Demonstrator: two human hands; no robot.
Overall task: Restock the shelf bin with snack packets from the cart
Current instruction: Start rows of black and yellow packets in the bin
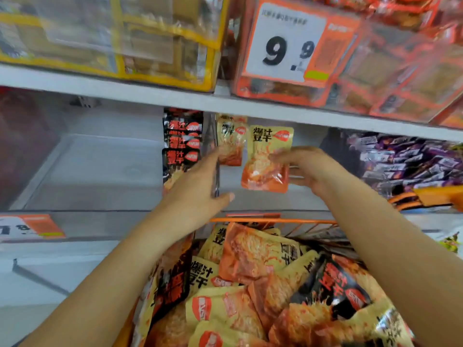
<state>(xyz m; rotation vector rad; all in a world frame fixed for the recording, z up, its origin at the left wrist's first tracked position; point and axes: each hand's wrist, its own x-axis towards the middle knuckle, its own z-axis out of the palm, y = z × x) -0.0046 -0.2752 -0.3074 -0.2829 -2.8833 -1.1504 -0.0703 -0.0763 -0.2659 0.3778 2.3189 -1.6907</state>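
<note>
- The right hand (308, 169) pinched one yellow snack packet (266, 159) by its right edge and held it upright in front of the clear shelf bin (263, 204), not yet set down.
- The left hand (198, 179) was spread, its fingers straight and laid against the clear divider (215, 156) between the two compartments; it held nothing.
- To do this step well, I judged the packet should go in upright, face forward, right behind the yellow packets (230, 141) already standing at the back of the right-hand compartment, so the row reads cleanly.
- Steadying the divider with the left hand seemed sensible, since a thin clear wall would likely flex and let packets slip across.
- The pinch sat on the packet's edge only, so a slow, low release would keep it from tipping forward.
- The compartment left of the divider held a small stack of black packets (181, 141); the yellow ones belonged on the other side, and mixing the two was the main risk.
- The orange cart (273, 220) below was heaped with loose yellow and black packets of the same kind, so the job looked early.
- The neighbouring bin to the right held purple wrapped sweets (411, 161).
- On the shelf above stood clear boxes with yellow and orange edging and a price tag (285, 43) reading 9.9.
</note>
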